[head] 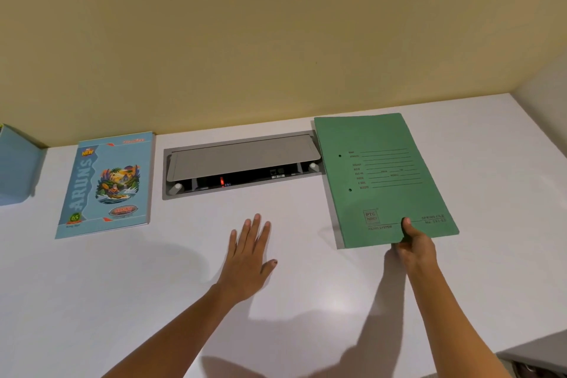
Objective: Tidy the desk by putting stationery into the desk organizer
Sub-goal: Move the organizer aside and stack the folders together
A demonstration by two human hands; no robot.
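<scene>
A green spring file (380,181) is on the right side of the white desk (92,301), its near edge lifted a little. My right hand (412,244) pinches that near edge, thumb on top. My left hand (250,256) lies flat on the desk in the middle, fingers straight and spread, holding nothing. A light blue notebook (106,184) with a picture cover lies flat at the left. At the far left edge stands a light blue desk organizer (18,166), only partly in view.
A grey cable hatch (242,163) is sunk into the desk between the notebook and the file, its lid half open with a red light inside. A yellow wall (276,40) runs along the back. The desk's right corner (534,350) shows at the bottom right.
</scene>
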